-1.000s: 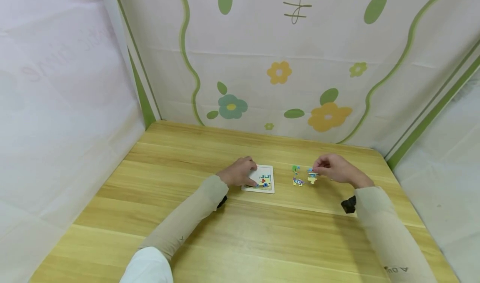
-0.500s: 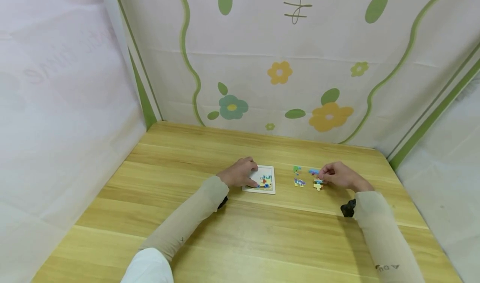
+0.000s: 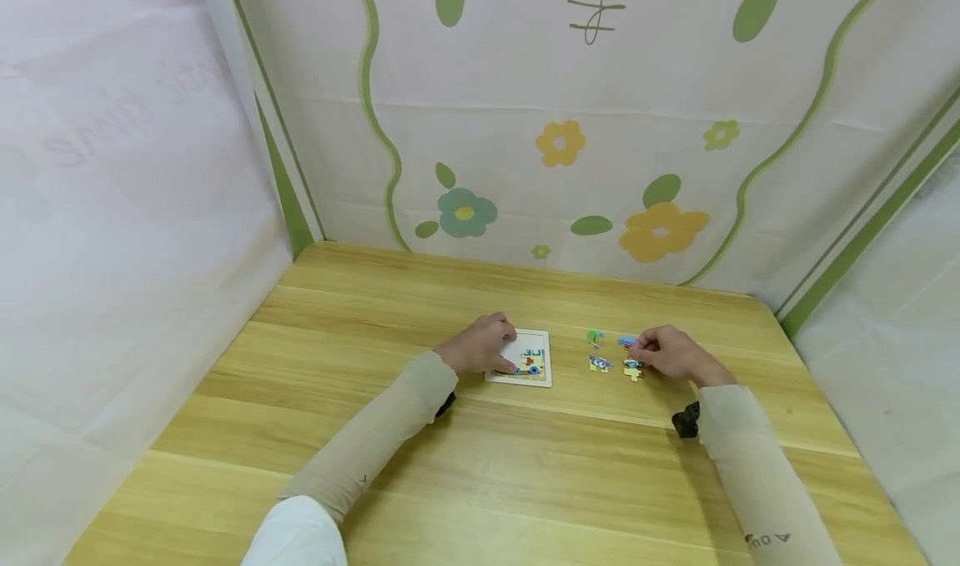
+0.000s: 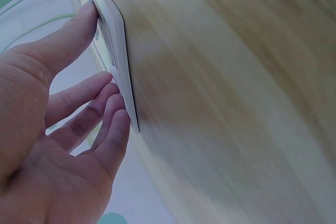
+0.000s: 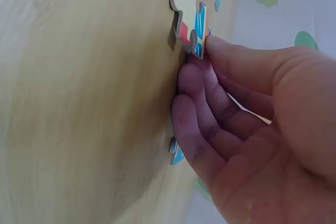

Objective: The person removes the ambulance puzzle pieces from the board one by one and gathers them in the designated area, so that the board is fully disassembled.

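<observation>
At the tray's left side, my left hand (image 3: 474, 346) lies on a white-framed jigsaw tray (image 3: 548, 359) with a partly filled picture. The left wrist view has the thumb (image 4: 84, 22) pressing the inner surface and the other fingertips along the border. Further right, my right hand (image 3: 671, 354) pinches a yellow and blue jigsaw piece (image 3: 632, 371) between thumb and fingers. In the right wrist view that piece (image 5: 190, 17) is tilted close over the wood. Loose beside this hand are a blue piece (image 3: 627, 341), a purple and yellow piece (image 3: 599, 363) and a green piece (image 3: 594, 337).
The wooden table (image 3: 465, 483) carries all of this. A white curtain (image 3: 480, 74) with printed flowers stands along its far edge, and pale fabric walls (image 3: 112, 216) rise at both sides.
My right hand has shifted right and nearer with the yellow and blue piece, then slightly back left. The blue piece shows more now. My left hand stays in place on the tray.
</observation>
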A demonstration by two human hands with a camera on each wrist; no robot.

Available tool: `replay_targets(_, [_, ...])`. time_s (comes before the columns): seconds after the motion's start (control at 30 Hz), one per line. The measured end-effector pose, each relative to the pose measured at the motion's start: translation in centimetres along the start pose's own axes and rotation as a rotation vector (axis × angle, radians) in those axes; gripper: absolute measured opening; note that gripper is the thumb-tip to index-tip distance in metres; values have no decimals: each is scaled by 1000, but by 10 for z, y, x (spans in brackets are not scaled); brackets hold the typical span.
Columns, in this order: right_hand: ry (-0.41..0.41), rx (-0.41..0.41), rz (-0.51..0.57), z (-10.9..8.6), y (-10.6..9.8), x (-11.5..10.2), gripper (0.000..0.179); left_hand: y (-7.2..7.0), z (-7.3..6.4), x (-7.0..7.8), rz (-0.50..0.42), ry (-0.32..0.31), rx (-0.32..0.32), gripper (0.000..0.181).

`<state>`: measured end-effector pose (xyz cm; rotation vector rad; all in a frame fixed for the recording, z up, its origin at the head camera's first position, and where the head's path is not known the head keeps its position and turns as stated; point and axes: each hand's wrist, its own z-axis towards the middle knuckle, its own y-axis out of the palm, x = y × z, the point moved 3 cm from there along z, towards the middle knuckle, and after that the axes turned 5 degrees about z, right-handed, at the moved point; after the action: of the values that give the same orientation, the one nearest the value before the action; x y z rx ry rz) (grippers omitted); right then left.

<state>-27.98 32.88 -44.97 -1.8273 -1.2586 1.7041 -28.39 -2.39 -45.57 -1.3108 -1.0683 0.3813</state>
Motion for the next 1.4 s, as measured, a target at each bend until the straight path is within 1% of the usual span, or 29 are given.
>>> replay_targets(0.27, [7,17,-39,2,2,0,16,-1,-1,2,2,-7,-7,58])
replay_targets(0.5, [-22,48,-85,-1,0,-8,14,0,0,1,19,-4,-6,59])
replay_targets(0.63, [-59,64,-110,1,-1,-22,11,0,1,1,21,-2,-2,58])
replay_targets(0.77, [-112,23,-91,8,5,-42,12,0,1,1,31,-10,-6,58])
replay_targets(0.9, [-163,-20,-72,17,18,-64,16,-1,0,2,24,-17,-11,58])
replay_targets(1.1, [-216,-62,-82,33,41,-94,23,-2,0,2,30,-19,-10,58])
replay_targets(1.23, [-259,-81,-98,41,54,-108,27,-1,1,2,37,-11,-11,58])
replay_targets(1.4, [-297,-98,-132,44,66,-118,29,-1,2,1,35,-11,-13,58])
